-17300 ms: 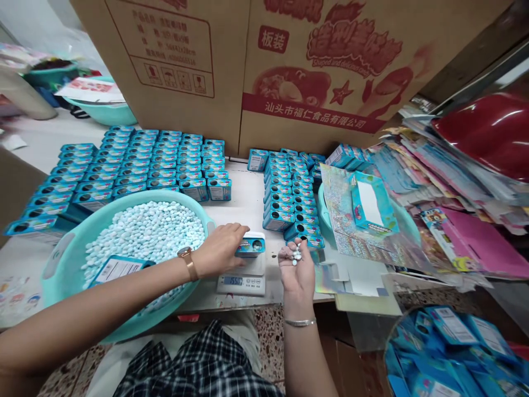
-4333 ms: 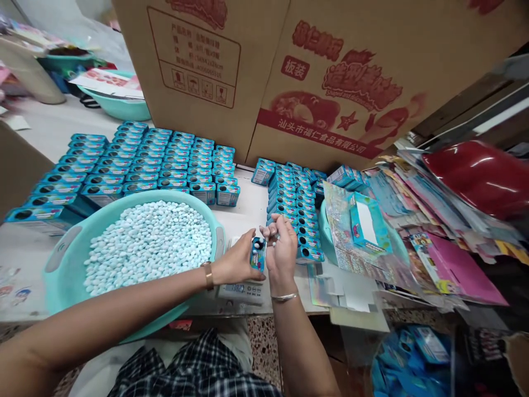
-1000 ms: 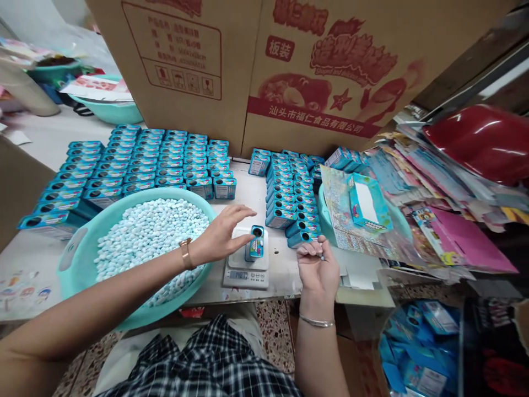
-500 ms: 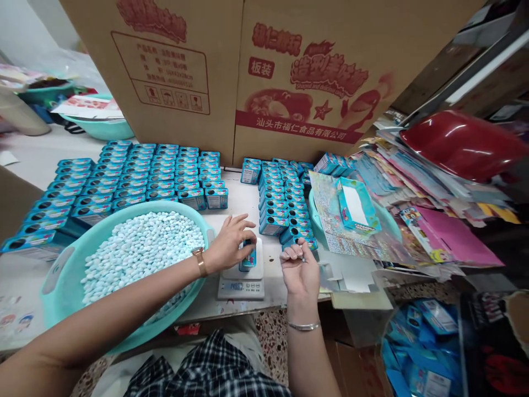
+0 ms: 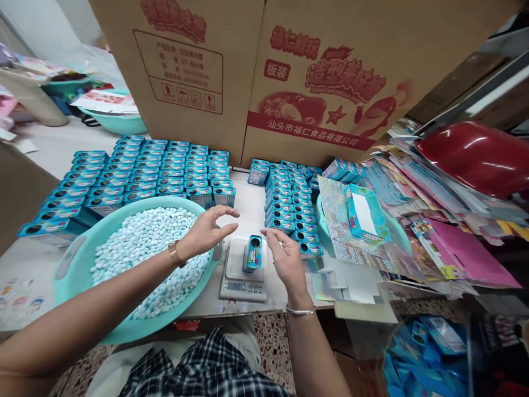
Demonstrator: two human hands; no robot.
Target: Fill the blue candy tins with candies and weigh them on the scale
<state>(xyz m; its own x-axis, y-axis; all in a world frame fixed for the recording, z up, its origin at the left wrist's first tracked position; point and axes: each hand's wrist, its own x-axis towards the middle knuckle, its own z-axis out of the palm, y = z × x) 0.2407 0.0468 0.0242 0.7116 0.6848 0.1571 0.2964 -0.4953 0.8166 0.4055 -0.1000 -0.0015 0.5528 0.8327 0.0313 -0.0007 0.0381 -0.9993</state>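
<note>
One small blue tin is seen standing upright on the plate of a white scale, between the two hands and touched by neither. Left hand is held open, fingers spread, above the basin rim just left of the scale. Right hand is held open, palm turned toward the tin, just right of it. A teal basin of pale blue candies is noted under the left forearm. Rows of blue tins are ranged beyond the left hand; a second block of tins beyond the right. Cardboard cartons stand behind.
</note>
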